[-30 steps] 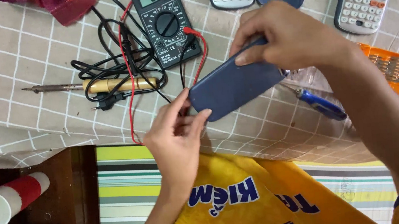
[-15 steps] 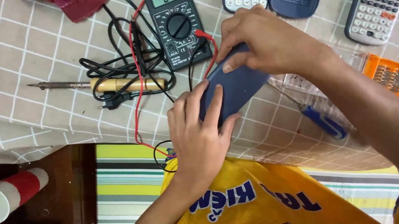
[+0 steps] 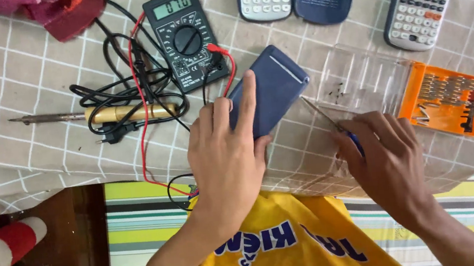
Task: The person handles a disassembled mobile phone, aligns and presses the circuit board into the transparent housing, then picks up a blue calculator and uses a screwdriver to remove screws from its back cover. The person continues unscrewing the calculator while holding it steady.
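Blue, rigid, slippery calculator case (image 3: 271, 94) near the table's front edge: my left hand (image 3: 224, 152) lies flat, fingers spread, pinning it; right hand (image 3: 386, 155) clamps a screwdriver (image 3: 329, 120) (light).

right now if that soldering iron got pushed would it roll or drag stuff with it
The soldering iron looks round-bodied, so it could roll a little. Its black cord is tangled with the multimeter leads, so a push would probably tug those too. It looks stiff and light.
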